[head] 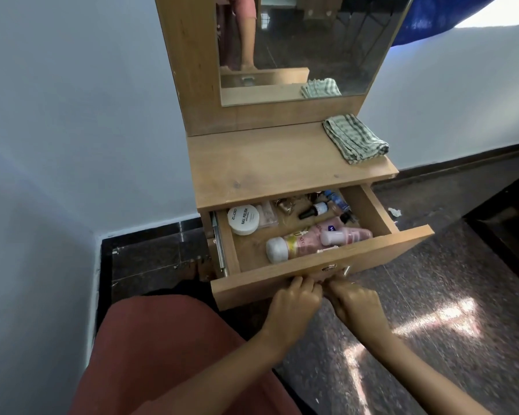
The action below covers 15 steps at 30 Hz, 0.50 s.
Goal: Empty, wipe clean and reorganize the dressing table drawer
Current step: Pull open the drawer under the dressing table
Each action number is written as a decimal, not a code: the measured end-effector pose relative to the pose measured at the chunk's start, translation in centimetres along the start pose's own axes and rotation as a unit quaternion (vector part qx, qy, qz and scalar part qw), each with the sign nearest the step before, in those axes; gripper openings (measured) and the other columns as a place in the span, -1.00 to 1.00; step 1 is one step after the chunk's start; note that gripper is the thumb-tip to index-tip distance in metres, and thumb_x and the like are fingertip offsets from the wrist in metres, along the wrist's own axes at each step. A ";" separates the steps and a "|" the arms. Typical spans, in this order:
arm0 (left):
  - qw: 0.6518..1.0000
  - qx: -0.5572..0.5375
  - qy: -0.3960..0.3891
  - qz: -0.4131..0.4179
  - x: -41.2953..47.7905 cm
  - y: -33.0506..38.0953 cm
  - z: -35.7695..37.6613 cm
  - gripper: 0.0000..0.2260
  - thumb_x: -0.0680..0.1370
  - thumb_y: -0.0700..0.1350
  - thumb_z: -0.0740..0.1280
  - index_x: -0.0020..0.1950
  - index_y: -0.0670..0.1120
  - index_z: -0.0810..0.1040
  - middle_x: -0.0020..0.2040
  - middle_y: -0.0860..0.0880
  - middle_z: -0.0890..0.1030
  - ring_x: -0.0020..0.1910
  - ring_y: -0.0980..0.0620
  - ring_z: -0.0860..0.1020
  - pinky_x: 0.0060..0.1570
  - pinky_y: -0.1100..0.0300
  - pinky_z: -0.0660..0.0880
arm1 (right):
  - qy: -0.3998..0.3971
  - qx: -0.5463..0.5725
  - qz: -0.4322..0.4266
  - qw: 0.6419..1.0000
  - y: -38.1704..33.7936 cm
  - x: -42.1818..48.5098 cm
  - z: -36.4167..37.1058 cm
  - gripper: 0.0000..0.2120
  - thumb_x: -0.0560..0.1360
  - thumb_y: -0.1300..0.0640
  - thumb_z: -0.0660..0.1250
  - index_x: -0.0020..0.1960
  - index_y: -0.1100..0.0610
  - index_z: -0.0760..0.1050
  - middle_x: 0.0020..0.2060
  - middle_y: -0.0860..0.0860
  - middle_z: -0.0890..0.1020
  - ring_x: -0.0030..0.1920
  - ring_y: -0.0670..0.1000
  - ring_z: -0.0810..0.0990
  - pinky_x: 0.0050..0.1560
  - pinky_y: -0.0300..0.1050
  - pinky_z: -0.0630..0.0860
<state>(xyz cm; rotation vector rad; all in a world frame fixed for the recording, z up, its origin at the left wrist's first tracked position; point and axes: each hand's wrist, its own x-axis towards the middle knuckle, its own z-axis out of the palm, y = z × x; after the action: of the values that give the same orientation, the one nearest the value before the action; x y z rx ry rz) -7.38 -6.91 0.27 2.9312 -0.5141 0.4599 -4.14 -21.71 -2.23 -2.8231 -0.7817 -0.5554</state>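
We see the drawer (372, 256) pulled out below the counter's (267, 169) front edge. Our left grip (294, 301) and right grip (354, 304) sit side by side at the middle of its front panel, fingers curled, grasping the lower edge. Inside, a white jar (243, 219) lies at the left rear, pink bottles (312, 238) along the front and dark bottles (315, 209) at the right rear. A folded cloth (355, 139) lies on the counter's right rear corner.

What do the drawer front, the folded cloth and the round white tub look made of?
The drawer front: probably laminated board, matt wood-grain print. The folded cloth: woven fabric, green-grey checks, soft folds. The round white tub: likely plastic, smooth, printed lid.
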 end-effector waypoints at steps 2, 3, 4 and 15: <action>1.000 0.005 -0.002 0.013 -0.9 0.8 0.1 -0.85 0.25 -0.17 0.37 -0.49 0.04 0.51 -0.49 0.10 0.52 -0.49 0.20 0.48 -0.65 0.34 0.28 | -0.005 -0.004 -0.003 1.000 -0.2 -1.2 -0.7 -0.72 0.39 -0.01 0.13 -0.37 0.06 0.53 -0.46 -0.03 0.61 -0.52 -0.03 0.58 -0.65 -0.23 0.30; 1.000 0.007 0.003 0.014 -1.3 1.2 0.2 -0.79 0.30 -0.20 0.26 -0.50 0.03 0.50 -0.49 0.10 0.51 -0.50 0.21 0.47 -0.64 0.34 0.28 | -0.007 -0.008 -0.005 1.000 -0.3 -1.7 -1.0 -0.73 0.39 -0.01 0.13 -0.37 0.05 0.52 -0.46 -0.04 0.61 -0.53 -0.03 0.57 -0.66 -0.23 0.29; 1.000 0.010 0.008 0.011 -1.7 1.6 0.0 -0.74 0.32 -0.21 0.18 -0.51 0.03 0.50 -0.50 0.10 0.51 -0.50 0.21 0.47 -0.64 0.33 0.28 | -0.009 -0.013 -0.007 1.000 -0.4 -2.2 -1.2 -0.75 0.38 -0.01 0.13 -0.36 0.04 0.50 -0.47 -0.04 0.60 -0.54 -0.03 0.55 -0.67 -0.22 0.27; 0.998 -0.001 0.016 0.062 -5.0 4.4 -0.2 -0.75 0.36 -0.18 0.18 -0.49 0.03 0.47 -0.50 0.09 0.50 -0.48 0.20 0.47 -0.60 0.34 0.32 | -0.047 -0.011 0.003 0.999 -1.0 -6.2 -3.3 -0.71 0.39 -0.02 0.13 -0.36 0.06 0.53 -0.47 0.00 0.60 -0.53 0.01 0.57 -0.66 -0.22 0.30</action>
<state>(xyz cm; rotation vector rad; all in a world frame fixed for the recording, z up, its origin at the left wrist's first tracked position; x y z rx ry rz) -13.45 -9.44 -0.79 2.8962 -0.6955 0.5186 -10.65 -24.55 -1.60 -2.8895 -0.7875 -0.4361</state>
